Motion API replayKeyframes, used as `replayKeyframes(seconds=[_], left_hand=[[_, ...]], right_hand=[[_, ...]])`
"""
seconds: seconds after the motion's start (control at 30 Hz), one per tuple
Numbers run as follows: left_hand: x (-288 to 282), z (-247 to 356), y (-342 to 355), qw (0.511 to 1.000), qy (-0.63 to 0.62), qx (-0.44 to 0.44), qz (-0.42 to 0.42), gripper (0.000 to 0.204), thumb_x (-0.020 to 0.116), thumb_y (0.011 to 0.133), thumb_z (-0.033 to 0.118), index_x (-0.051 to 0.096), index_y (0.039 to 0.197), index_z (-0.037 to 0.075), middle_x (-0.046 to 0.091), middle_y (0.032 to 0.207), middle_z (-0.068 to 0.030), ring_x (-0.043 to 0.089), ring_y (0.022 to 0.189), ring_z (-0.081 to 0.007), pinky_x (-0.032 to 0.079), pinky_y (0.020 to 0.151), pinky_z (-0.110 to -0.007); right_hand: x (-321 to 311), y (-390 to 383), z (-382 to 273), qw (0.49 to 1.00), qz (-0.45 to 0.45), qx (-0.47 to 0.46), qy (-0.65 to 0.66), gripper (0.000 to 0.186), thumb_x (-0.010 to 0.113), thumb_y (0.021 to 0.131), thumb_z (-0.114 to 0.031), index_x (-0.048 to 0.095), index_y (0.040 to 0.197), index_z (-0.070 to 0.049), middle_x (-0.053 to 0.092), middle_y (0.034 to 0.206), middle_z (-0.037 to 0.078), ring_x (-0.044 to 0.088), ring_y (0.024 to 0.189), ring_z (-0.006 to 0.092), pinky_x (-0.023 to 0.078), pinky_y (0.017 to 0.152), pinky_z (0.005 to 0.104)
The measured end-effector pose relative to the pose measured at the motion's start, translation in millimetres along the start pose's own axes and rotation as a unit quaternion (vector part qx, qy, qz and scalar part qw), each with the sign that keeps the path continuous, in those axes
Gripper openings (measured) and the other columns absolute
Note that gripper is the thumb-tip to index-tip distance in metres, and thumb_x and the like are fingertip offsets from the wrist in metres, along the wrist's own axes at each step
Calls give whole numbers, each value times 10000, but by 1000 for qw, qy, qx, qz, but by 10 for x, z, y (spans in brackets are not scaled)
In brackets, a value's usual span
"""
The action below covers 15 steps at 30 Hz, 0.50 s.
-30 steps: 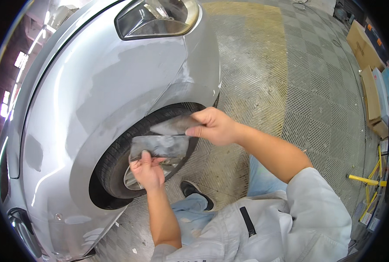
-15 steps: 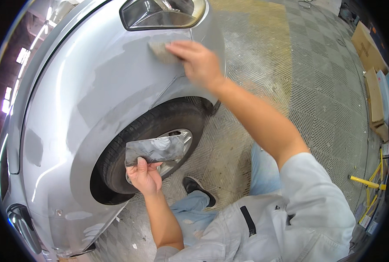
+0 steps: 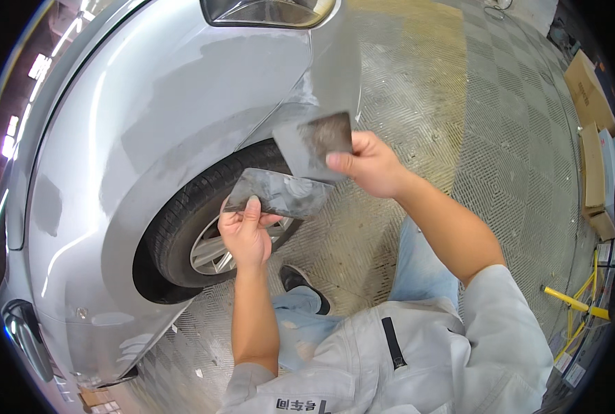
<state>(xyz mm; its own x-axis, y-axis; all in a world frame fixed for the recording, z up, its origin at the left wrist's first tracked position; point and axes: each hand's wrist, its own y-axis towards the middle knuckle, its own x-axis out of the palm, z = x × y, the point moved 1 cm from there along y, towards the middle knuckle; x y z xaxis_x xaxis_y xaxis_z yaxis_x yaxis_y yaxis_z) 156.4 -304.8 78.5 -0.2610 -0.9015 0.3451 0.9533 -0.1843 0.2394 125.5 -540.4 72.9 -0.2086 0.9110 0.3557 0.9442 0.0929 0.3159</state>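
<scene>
My left hand [image 3: 245, 238] grips a flat, dark-smeared rectangular putty plate [image 3: 269, 196] by its near edge, thumb on top; pale grey putty lies on it. Just above and to the right, my right hand [image 3: 376, 165] pinches a thin square putty spreader [image 3: 306, 146], grey with a dark brown patch. The spreader's lower edge meets or overlaps the plate's far edge; I cannot tell if they touch. Both tools are in front of the silver car's front fender [image 3: 176, 103], which has dull grey patches. A lighter smear [image 3: 306, 91] shows by the panel seam.
Below the fender sits the front wheel's tyre [image 3: 173, 241], close beyond my left hand. A headlight [image 3: 266, 12] is at the top. Cardboard boxes [image 3: 590, 96] and a yellow metal frame [image 3: 573, 301] stand along the right side of the patterned floor [image 3: 508, 138].
My right hand has come down off the fender with the spreader, to the plate. My left hand has raised the plate slightly and shifted it right. The view has moved a little.
</scene>
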Motion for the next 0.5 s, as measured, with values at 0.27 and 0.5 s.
replayKeyframes(seconds=[0.27,0.5], left_hand=[[60,114,25,995,62,31,70,209,582,915,48,578,1107,-35,651,965,-100,649,763,-147,603,559,-281],[189,52,-89,983,124,86,106,272,567,923,42,554,1171,-69,635,1032,-132,642,824,-153,603,601,-271]], right_hand=[[-62,-32,-362,777,85,-263,-565,401,588,723,63,683,1079,-95,680,1045,93,647,966,273,529,830,361],[329,41,-39,760,-39,-309,-571,409,596,697,0,690,1072,-133,679,1083,61,648,982,235,525,844,342]])
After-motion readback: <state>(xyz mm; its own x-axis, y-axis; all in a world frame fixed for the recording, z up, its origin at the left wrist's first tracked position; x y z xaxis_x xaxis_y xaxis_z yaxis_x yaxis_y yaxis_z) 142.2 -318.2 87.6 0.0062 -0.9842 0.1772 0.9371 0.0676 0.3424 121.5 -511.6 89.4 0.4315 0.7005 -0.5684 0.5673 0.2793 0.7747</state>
